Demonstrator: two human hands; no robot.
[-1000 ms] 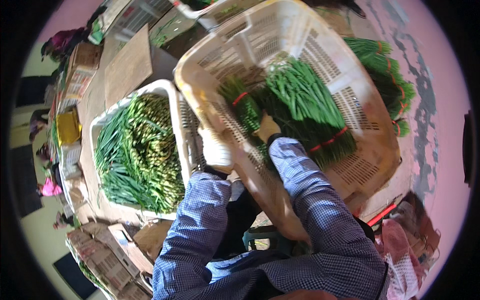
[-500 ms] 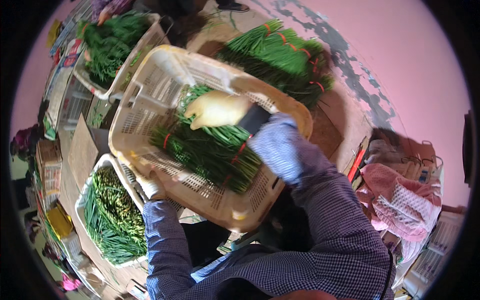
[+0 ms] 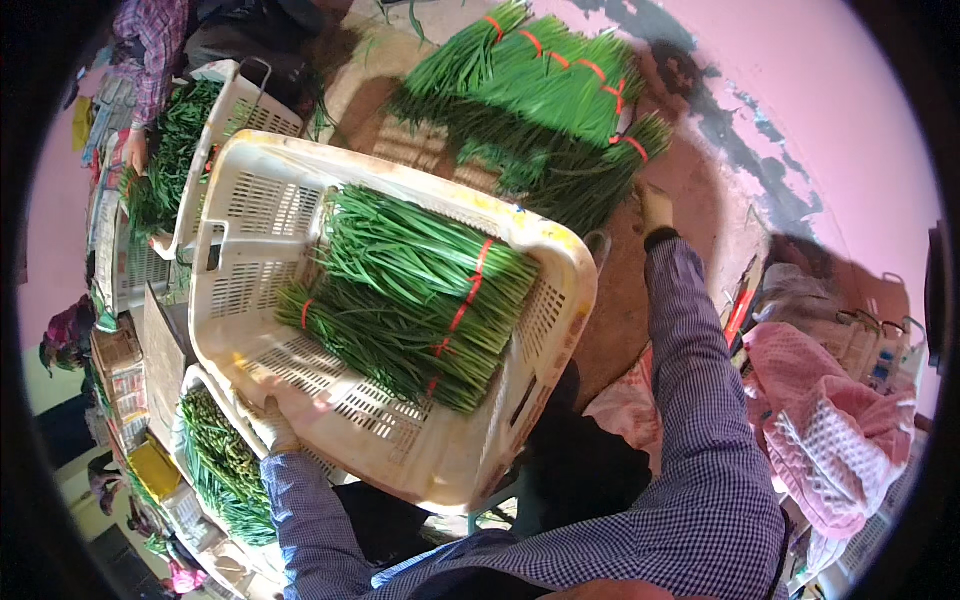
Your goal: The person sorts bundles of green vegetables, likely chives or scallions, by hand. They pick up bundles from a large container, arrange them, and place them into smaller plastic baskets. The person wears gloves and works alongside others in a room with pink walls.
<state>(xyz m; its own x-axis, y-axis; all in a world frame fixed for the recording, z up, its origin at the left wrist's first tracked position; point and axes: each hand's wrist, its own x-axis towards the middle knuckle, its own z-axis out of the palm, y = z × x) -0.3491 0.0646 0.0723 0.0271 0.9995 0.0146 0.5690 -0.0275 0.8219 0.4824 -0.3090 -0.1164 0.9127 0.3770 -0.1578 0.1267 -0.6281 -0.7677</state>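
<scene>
Green leafy bundles are lying in a row on the floor beside the pink wall, and more tied greens are filling the middle of the pale plastic basket. The right hand is hanging just beside the nearest end of the floor row; its fingers are partly hiding, so whether they are spreading or closing I cannot tell. The left hand is resting against the basket's near left side, but how firmly it is gripping I cannot tell.

Each bundle is probably weighing little and bending softly along the leaves, while the packed stalks near the red ties are likely staying firmer. The slim leaves are probably bruising easily and sliding past one another if moist. Around the tied part, a broad, gentle hold is seeming safest; at the loose tips, strands are likely slipping out.
</scene>
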